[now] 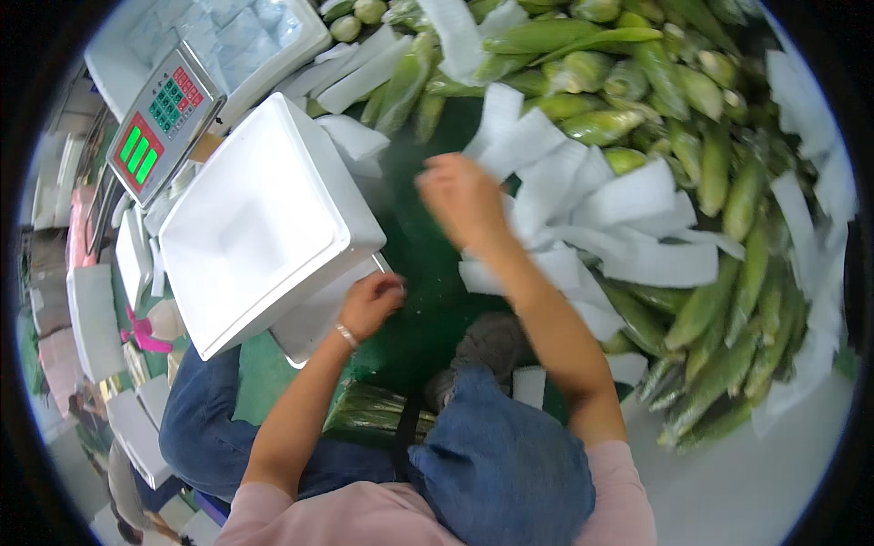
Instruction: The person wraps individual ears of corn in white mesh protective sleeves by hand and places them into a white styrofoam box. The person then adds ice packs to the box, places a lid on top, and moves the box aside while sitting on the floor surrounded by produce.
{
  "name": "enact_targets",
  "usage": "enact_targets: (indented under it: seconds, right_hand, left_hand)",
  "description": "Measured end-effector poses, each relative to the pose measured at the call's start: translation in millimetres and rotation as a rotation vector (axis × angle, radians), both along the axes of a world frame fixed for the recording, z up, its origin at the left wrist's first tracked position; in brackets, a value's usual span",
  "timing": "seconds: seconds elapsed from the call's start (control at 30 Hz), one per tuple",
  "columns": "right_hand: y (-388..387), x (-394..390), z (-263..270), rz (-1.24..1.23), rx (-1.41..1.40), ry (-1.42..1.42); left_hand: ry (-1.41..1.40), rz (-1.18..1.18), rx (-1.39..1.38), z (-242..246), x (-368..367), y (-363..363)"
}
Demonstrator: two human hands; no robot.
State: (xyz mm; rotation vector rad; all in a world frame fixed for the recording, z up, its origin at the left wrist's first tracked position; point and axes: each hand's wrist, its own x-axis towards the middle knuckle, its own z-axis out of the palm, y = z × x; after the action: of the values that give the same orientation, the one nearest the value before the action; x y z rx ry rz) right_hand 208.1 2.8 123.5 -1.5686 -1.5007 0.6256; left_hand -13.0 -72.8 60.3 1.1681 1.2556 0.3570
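My left hand (374, 304) is beside the lower right edge of a white foam box (239, 225), its fingers loosely curled. The box sits tilted in my view, its inside bare white, on the metal platform (311, 321) of a weighing scale. Higher up, my right hand (464, 198) hovers over the green floor (416, 266), blurred, with bent fingers. Whether either hand holds anything small does not show. White foam net sleeves (573, 184) lie loose just right of that hand. Past them spreads a large heap of corn cobs in green husks (710, 157), many in clear film.
A digital scale display with keypad (157, 123) stands at upper left. Behind it, a foam box (300, 34) holds clear ice packs. A pink-topped spray bottle (153, 327) is at left. Wrapped green produce (365, 409) lies between my legs. Another person (130, 491) is at lower left.
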Motion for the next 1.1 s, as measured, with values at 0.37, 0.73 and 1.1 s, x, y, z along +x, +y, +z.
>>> enact_targets:
  seconds: [0.37,0.73,1.1]
  right_hand:
    - [37.9,107.3,-109.6,-0.162,-0.532,-0.283]
    - [24.1,113.0,-140.3,-0.397,-0.242,0.128]
    - [-5.1,127.5,-56.9,-0.39,-0.368,1.226]
  left_hand:
    - [1.137,0.466,0.628,-57.1,151.4,271.8]
    - [-0.705,0.702,-0.18,-19.8,188.7,186.8]
    - [-0.709,0.367,-0.085,68.1,169.5,46.8]
